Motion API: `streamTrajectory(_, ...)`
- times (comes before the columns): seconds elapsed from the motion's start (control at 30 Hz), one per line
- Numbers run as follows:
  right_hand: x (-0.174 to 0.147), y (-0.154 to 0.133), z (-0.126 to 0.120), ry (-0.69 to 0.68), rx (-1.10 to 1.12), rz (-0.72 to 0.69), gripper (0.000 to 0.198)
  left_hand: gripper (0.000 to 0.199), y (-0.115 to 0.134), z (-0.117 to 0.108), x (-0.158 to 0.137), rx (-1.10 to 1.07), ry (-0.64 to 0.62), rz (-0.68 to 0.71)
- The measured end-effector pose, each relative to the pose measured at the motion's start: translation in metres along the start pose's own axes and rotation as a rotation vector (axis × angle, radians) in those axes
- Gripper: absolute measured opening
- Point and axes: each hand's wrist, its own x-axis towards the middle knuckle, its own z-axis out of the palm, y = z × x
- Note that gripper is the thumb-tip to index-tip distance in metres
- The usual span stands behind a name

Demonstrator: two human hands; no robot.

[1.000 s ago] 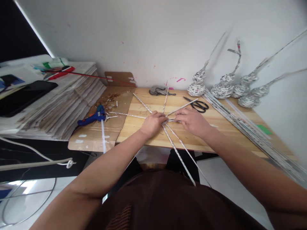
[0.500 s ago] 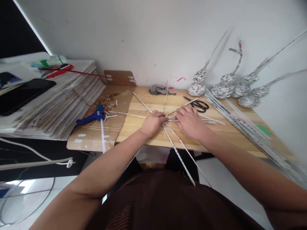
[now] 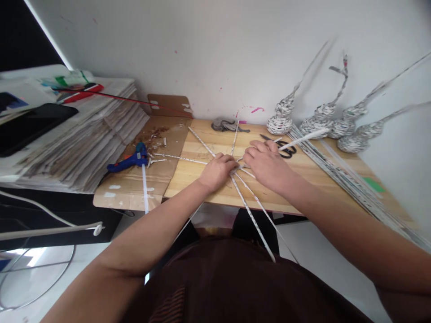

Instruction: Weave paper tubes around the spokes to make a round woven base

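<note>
Several rolled newspaper sticks (image 3: pixel 253 216) spread like spokes from one crossing point on the wooden table. At that crossing, my left hand (image 3: pixel 219 169) presses down, its fingers closed on the sticks. Just to the right, my right hand (image 3: pixel 266 162) grips a paper stick (image 3: pixel 305 139) whose free end points up and right. Its fingertips lie close to the crossing, and the exact pinch is hidden. Two sticks run from the crossing over the table's front edge toward my lap. Black-handled scissors (image 3: pixel 287 150) lie behind my right hand, partly covered.
A blue glue gun (image 3: pixel 129 160) rests on cardboard (image 3: pixel 131 199) at left, beside stacked newspapers (image 3: pixel 111 134) with a phone (image 3: pixel 37 128). A grey cloth (image 3: pixel 226 125) lies at the back. Woven paper gourd shapes (image 3: pixel 280 121) stand at back right, near a bundle of paper sticks (image 3: pixel 350 188).
My right hand has lifted a paper stick from lying rightward on the table to pointing up and right. My left hand stays at the crossing. The view has shifted slightly.
</note>
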Motion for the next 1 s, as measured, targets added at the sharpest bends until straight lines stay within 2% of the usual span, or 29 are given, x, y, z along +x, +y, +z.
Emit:
streamTrajectory(0.17,-0.002,0.015,0.025,0.017,0.054,0.089,0.013,0.025,0.0,0.002,0.0,-0.024,-0.005,-0.009)
streamTrajectory(0.33,-0.014,0.008,0.04,0.05,0.143,0.202,0.013,0.024,0.0,0.001,0.0,-0.035,-0.01,-0.009)
streamTrajectory(0.57,-0.019,-0.001,0.042,0.104,0.401,0.196,0.02,0.024,0.0,0.0,0.0,-0.049,0.006,-0.007)
streamTrajectory(0.83,-0.009,0.002,0.038,-0.053,0.344,0.286,0.012,0.023,0.0,0.0,-0.001,-0.049,0.033,0.02)
streamTrajectory(1.0,-0.007,0.009,0.035,-0.071,0.334,0.254,0.014,0.022,-0.001,0.001,-0.001,-0.054,0.036,0.023)
